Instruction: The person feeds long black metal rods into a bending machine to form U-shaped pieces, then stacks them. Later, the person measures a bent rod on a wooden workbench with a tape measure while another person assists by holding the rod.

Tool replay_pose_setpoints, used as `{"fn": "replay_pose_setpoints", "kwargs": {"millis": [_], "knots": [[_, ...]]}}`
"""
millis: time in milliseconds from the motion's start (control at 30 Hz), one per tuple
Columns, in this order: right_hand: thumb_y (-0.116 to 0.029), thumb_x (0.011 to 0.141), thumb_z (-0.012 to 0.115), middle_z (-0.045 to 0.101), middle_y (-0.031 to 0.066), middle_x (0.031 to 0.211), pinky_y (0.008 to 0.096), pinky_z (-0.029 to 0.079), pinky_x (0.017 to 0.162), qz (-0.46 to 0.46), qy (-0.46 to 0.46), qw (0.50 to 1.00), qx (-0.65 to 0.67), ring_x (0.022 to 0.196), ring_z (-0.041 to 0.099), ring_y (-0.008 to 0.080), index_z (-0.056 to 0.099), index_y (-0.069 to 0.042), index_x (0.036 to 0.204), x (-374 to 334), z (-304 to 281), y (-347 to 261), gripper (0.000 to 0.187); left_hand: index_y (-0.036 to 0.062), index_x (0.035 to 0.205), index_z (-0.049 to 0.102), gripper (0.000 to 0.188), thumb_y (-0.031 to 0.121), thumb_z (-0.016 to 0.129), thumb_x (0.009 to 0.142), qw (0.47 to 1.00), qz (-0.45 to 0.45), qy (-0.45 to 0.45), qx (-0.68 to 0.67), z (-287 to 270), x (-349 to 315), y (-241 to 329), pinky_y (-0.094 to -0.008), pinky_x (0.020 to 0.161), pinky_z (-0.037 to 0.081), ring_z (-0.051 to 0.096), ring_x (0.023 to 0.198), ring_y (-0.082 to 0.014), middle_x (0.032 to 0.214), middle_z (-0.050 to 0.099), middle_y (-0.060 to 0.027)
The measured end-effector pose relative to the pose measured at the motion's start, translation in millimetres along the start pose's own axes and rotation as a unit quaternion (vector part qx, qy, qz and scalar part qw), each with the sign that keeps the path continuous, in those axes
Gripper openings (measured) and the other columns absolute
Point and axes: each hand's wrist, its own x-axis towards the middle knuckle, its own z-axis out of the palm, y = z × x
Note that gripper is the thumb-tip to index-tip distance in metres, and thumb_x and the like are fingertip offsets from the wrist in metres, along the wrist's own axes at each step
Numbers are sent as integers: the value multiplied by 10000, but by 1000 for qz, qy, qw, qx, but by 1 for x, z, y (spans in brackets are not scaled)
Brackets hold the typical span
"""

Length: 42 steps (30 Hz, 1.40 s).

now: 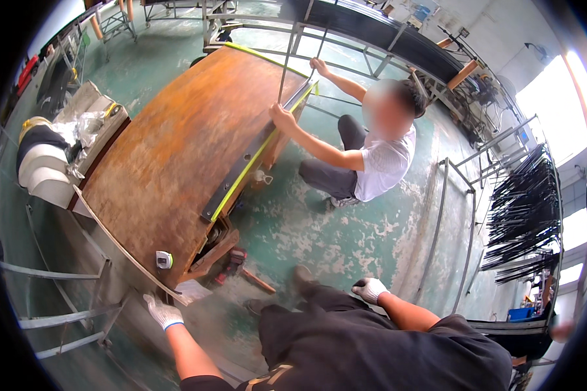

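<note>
My left hand, in a white glove, grips the near end of a long pale metal strip that runs along the near edge of a rusty brown worktable. My right hand, also gloved, rests closed on my raised knee, holding nothing. A small tape measure lies on the table's near corner, just above my left hand. Across the table a crouching person holds upright thin metal rods with both hands beside a black bar with a yellow-green edge.
Grey metal frames stand at the lower left. White sacks and plastic wrap pile at the table's left. Metal railings and a rack of black rods stand to the right on the worn green floor.
</note>
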Motion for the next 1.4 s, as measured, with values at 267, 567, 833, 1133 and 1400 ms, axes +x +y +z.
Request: {"fn": "replay_pose_setpoints", "kwargs": {"millis": [267,567,833,1133,1400], "knots": [[-380,958,687,755,178,1261,444,554,1017,-111,-22,993,-43,1177,714,359,751,-116,1280,8,18,-45,421,-45,1411,595,516,278,666,1014,922,-33,110,371,-111,-37,-83,-446,917,557,677,1013,-266,1265,692,-170],[-292,953,708,779,174,1169,467,575,946,-345,40,937,-31,1085,734,383,599,-95,1436,32,3,-130,533,-17,1075,722,231,151,734,918,752,-43,-55,655,-171,-207,-171,-396,709,587,714,752,-234,862,748,-142],[-362,960,700,755,201,1247,440,552,1023,-343,-31,938,36,1170,716,371,656,-70,1400,65,-27,-149,530,6,1077,692,159,122,686,968,843,-67,35,533,-99,-235,-150,-369,624,557,691,686,-218,836,732,-116],[-402,893,705,754,212,1236,435,559,1023,-58,-39,997,-33,1184,715,372,781,-36,1196,155,-4,77,482,11,1049,721,156,150,707,979,837,-25,-26,546,-26,-263,-194,-372,705,602,724,746,-212,883,756,-124],[-395,866,751,766,196,1231,415,571,1018,51,-56,997,24,1175,731,342,794,-70,1214,143,-8,172,478,14,1059,772,237,219,727,948,713,-21,-102,693,-1,-292,-233,-388,836,591,760,888,-240,958,803,-126]]}}
